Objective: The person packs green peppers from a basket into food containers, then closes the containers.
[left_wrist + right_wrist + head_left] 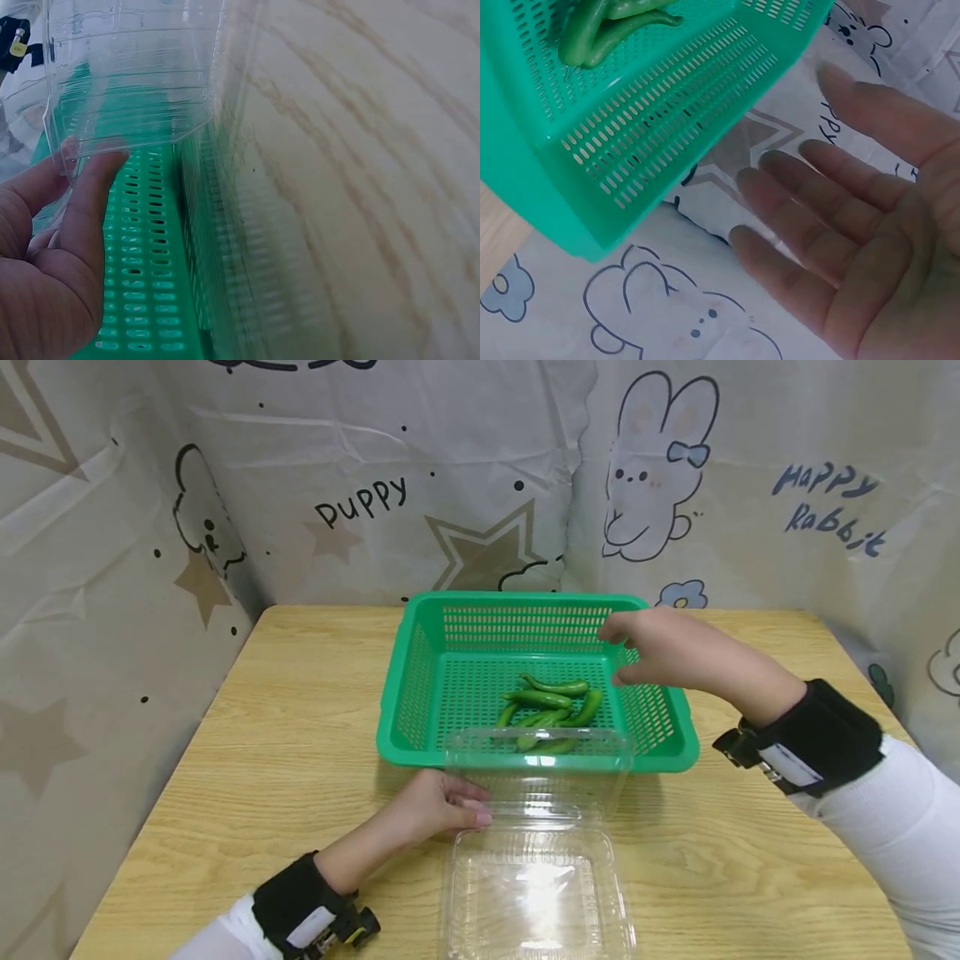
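Observation:
Several green peppers [551,700] lie in the green basket [390,710], partly seen through the clear plastic container [536,893]. That container stands with its lid raised against the basket's near side. My left hand [431,810] pinches its left edge near the hinge; in the left wrist view the thumb and fingers of my left hand [64,247] hold the clear edge. My right hand [667,652] hovers over the basket's right side with fingers spread and nothing in them. The right wrist view shows my right hand [847,225] beside the basket [562,202], apart from the peppers [592,34].
The wooden table [285,727] extends on both sides of the basket. A printed cloth [480,468] with drawings hangs behind the table and along its sides.

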`<state>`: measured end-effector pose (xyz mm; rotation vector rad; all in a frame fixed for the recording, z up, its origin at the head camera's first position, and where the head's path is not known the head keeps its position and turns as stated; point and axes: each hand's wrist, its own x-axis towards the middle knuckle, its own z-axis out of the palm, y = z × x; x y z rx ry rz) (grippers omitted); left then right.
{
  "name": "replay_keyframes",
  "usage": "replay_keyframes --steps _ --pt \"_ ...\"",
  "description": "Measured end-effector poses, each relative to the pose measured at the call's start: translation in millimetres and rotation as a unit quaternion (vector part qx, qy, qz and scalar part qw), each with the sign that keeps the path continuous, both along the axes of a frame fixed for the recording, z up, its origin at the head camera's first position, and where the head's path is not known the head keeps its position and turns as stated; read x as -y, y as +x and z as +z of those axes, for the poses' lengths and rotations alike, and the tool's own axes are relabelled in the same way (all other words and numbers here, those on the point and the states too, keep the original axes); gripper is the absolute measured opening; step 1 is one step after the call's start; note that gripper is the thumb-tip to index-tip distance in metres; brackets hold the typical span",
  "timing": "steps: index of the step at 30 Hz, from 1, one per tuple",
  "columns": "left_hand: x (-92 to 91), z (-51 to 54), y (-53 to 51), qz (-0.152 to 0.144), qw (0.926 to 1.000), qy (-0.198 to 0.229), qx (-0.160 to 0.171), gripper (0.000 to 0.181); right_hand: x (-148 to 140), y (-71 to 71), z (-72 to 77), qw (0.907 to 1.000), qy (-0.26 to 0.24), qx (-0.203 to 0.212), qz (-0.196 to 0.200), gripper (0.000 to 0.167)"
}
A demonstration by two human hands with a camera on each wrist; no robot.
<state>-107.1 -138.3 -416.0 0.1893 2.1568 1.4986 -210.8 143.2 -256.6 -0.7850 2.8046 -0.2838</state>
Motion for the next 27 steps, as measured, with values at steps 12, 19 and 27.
replay_keyframes --steps 12,19,27 --pt "-1.7 1.5 1.2 0.005 0.9999 -0.013 -0.005 0.033 23 -24.7 -14.5 0.9915 0.103 0.066 0.044 0.06" --pt "-0.6 6.2 4.0 -0.003 0.9995 -0.024 -0.019 0.036 38 -35.1 -28.6 0.9849 0.142 0.083 0.054 0.067" --pt "0.2 12.5 4.8 -0.007 0.9981 -0.06 -0.016 0.037 44 -43.1 -44.7 0.9703 0.201 0.125 0.05 0.078"
